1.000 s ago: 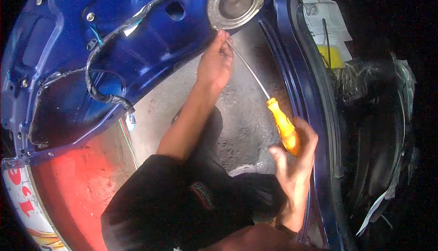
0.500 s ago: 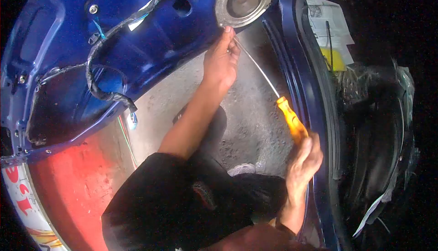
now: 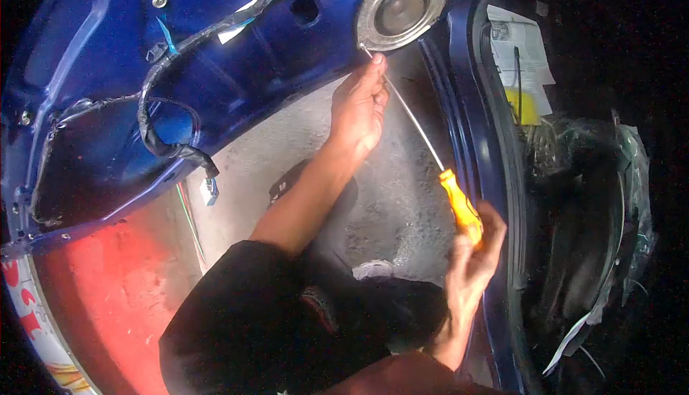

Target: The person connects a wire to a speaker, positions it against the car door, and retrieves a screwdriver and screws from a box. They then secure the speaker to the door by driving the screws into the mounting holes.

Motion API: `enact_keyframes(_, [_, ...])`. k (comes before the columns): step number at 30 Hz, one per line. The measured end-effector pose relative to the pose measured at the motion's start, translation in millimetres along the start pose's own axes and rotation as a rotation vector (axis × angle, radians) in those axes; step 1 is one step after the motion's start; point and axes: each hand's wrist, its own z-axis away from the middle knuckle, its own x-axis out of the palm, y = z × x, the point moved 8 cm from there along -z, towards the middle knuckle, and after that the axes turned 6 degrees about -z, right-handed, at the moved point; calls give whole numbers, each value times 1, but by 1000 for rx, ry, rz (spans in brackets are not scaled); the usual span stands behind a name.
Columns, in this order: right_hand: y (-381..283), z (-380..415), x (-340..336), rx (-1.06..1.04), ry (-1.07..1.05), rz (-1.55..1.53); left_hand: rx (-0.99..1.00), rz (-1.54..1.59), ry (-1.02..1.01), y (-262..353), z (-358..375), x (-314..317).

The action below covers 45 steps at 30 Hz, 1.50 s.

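Note:
A long screwdriver (image 3: 459,207) with a yellow-orange handle slants from lower right up to the rim of a round speaker (image 3: 402,11) on a blue door panel (image 3: 237,72). My right hand (image 3: 475,251) is closed around the end of the handle. Near the tip, my left hand (image 3: 361,104) pinches the thin metal shaft just below the speaker's lower edge. The tip meets the lower left of the speaker's grey ring; any screw there is too small to make out.
A black wiring harness (image 3: 147,108) crosses the panel and ends in a hanging connector (image 3: 209,192). The blue door sill (image 3: 470,129) runs down the right. Papers (image 3: 520,50) and a yellow item (image 3: 527,108) lie beyond it. Grey floor (image 3: 265,143) shows below the panel.
The view has shifted, so the panel and speaker appear a little further right and lower. My right hand's fingers have moved on the handle, which shows more fully. My left hand still pinches the shaft.

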Motion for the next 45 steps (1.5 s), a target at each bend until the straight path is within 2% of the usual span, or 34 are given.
enact_keyframes(1, [-22, -3, -1, -171, 60, 44, -9, -2, 17, 0, 1, 2])
enact_keyframes(2, [-18, -1, -2, -330, 35, 153, -13, -2, 35, 2, 1, 2])
enact_keyframes(3, [-19, 1, 1, -362, 49, 374, -1, -11, 17, 3, 0, 2])
enact_keyframes(5, [-12, -2, 3, -214, 84, 248, 7, -34, -20, 1, -1, 2])
enact_keyframes(6, [22, 5, 4, 260, -3, -37, 0, -37, -25, 0, 0, 2])
enact_keyframes(7, [44, 12, 8, 427, -78, -166, -8, -24, -22, 0, 0, 2])
enact_keyframes(9, [37, 8, 8, 358, -55, -155, -18, 2, -9, -1, 3, -1])
enact_keyframes(10, [27, 5, 11, 222, -34, -167, -19, 52, 36, -1, 1, -7])
enact_keyframes(12, [26, 5, 16, 187, -57, -170, -21, 150, 126, -1, -4, -21])
enact_keyframes(13, [26, 5, 19, 170, -68, -172, 1, 144, 104, 1, -8, -24])
enact_keyframes(15, [27, 4, 22, 275, -62, -265, 42, 129, 61, 8, -14, -28])
enact_keyframes(16, [19, 0, 21, 197, -47, -224, 44, 153, 39, 8, -13, -25])
enact_keyframes(19, [26, -5, 19, 133, 23, -212, 83, 127, 48, 10, -13, -19])
enact_keyframes(24, [36, -7, 23, 172, 19, -211, 62, 106, 3, 8, -13, -18])
enact_keyframes(33, [47, -25, 14, 154, 17, -226, 201, -101, -9, 13, -6, -16])
enact_keyframes(39, [48, -39, 18, 125, 27, -252, 199, 75, -58, 7, -8, -15])
enact_keyframes(45, [69, -33, 30, 168, -47, -263, 207, 90, -73, 8, -7, -16])
